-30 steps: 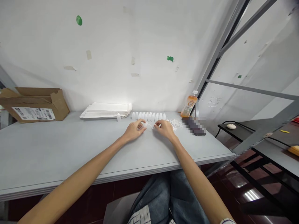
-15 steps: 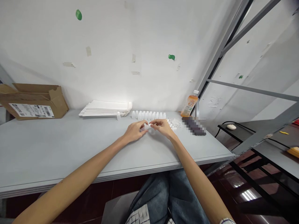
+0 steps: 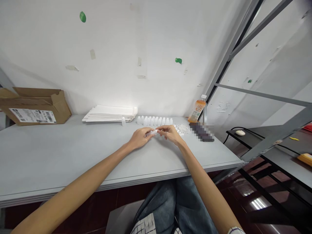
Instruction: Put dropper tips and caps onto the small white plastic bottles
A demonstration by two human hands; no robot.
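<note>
My left hand (image 3: 139, 137) and my right hand (image 3: 170, 134) meet over the grey table (image 3: 60, 156), fingers pinched together on one small white plastic bottle (image 3: 153, 132) held between them. Just behind the hands stands a row of several more small white bottles (image 3: 154, 121). One lone bottle (image 3: 123, 122) stands to the left of that row. A little heap of small white plastic bits (image 3: 182, 129) lies right of my right hand.
A stack of flat white sheets (image 3: 110, 113) lies against the wall. An open cardboard box (image 3: 34, 106) sits at the far left. An orange drink bottle (image 3: 197, 110) and a dark blurred object (image 3: 201, 131) stand at the right. Grey metal shelf posts (image 3: 231, 45) rise beside the table's right edge.
Both hands have lifted slightly off the table and drawn together; the right hand's fingers now pinch the small bottle's tip that the left hand holds.
</note>
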